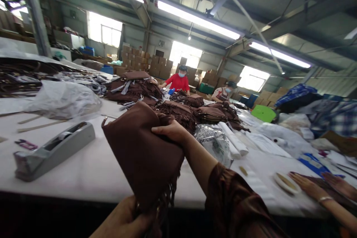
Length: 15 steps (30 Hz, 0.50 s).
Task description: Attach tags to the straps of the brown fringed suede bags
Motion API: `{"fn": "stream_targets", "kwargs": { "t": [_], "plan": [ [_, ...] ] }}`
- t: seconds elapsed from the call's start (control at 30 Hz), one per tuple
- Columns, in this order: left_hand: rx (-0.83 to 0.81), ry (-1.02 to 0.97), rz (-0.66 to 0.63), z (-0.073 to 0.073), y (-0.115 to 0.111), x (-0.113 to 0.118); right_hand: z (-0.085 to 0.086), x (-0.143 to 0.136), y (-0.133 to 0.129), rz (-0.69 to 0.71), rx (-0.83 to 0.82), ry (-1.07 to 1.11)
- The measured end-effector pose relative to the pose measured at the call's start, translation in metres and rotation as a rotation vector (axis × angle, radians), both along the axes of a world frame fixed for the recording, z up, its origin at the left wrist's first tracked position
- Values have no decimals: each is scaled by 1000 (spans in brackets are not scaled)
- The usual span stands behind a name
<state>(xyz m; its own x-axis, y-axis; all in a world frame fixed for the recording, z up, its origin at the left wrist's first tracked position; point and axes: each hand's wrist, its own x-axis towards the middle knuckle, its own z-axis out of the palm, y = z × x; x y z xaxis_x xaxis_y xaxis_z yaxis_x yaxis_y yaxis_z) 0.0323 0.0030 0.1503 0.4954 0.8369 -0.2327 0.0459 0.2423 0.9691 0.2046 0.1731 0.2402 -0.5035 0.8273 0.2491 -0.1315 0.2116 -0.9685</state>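
Note:
A dark brown leather bag with fringe is held up tilted over the table's front edge. My right hand grips its upper right side, thumb on the face of the bag and the other fingers hidden behind it. Down at the bag's lower end, my left hand is closed on the bottom corner, close to metal hardware and hanging fringe. Left of the bag, a grey tape dispenser rests on the white tabletop.
Piles of brown fringed bags lie beyond the held bag. Clear plastic wrap is at the left, and a silver plastic bag to the right. Another person's hands press on brown material at the right edge. Two people sit across the table.

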Motion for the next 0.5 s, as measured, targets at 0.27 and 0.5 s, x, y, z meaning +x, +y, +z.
{"fn": "stream_targets", "kwargs": {
  "t": [0.27, 0.5],
  "plan": [
    [-316, -30, 460, -81, 73, 60, -43, 47, 25, -727, 313, -1109],
    [-99, 286, 245, -105, 89, 37, -162, 55, -90, -560, 51, -757]
  ]
}}
